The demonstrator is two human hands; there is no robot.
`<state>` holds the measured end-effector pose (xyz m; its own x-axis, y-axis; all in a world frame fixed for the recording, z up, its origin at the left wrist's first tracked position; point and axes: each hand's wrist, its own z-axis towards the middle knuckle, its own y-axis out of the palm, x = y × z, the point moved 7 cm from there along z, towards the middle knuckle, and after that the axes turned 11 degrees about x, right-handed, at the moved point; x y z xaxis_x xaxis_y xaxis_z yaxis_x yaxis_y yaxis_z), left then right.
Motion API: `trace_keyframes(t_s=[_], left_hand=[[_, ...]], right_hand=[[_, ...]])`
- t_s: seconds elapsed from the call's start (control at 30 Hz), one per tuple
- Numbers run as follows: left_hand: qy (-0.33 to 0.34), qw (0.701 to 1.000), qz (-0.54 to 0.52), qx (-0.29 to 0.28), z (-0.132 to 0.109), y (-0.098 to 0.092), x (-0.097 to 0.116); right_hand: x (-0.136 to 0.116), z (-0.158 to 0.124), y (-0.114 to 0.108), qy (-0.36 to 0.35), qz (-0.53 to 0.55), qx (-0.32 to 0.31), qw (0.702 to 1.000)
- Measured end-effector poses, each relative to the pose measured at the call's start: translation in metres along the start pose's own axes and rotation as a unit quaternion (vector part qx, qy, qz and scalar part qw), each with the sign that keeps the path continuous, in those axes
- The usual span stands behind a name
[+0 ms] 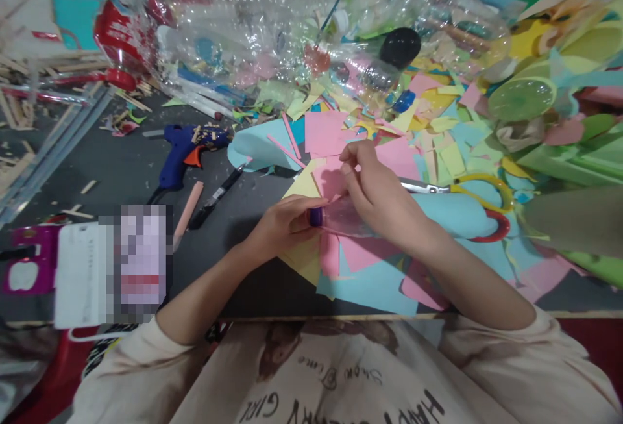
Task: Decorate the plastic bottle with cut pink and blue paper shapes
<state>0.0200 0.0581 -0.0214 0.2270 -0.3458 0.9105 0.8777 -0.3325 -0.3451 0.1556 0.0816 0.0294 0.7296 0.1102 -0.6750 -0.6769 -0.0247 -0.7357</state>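
Note:
A clear plastic bottle (348, 216) lies on its side with its purple cap (316, 217) pointing left. My left hand (285, 221) is closed around the capped end, thumb and fingers by the cap. Over the bottle's upper side is my right hand (365, 180), its fingers curled in a pinch; what they hold, if anything, is hidden. Light blue paper (442, 215) covers the bottle's right part or lies right against it; I cannot tell which. Beneath and around are pink paper (327, 133) and yellow paper (304, 271) sheets. Scissors (479, 191) with yellow and red handles lie to the right.
To the left lie a blue glue gun (178, 154), a black pen (217, 198) and a pale pink stick (189, 213). Clear plastic bottles (233, 21) heap along the back. Paper scraps (452, 151) cover the right side. Wooden sticks (19, 106) scatter at far left.

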Motion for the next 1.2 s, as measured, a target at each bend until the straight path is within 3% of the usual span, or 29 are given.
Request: trace_keyframes(t_s=[0.1,0.27,0.43,0.67,1.2], left_hand=[[-0.002,1.0,0.011,-0.001,-0.001,0.0,0.001],[-0.022,0.999,-0.001,0.026,0.0,-0.008,-0.005],[-0.021,0.999,-0.015,0.038,0.002,-0.014,-0.008],[-0.06,0.998,-0.009,0.029,0.006,-0.018,-0.007],[-0.011,1.0,-0.019,0.003,0.008,-0.02,0.001]], right_hand=[[-0.003,0.0,-0.006,-0.021,-0.012,-0.015,1.0],[-0.001,-0.012,-0.012,-0.103,-0.077,-0.149,0.98],[0.011,-0.017,-0.009,-0.105,-0.152,-0.216,0.959],[0.001,-0.013,-0.009,-0.101,-0.144,-0.193,0.965],[-0.003,-0.013,-0.001,-0.126,-0.094,-0.185,0.97]])
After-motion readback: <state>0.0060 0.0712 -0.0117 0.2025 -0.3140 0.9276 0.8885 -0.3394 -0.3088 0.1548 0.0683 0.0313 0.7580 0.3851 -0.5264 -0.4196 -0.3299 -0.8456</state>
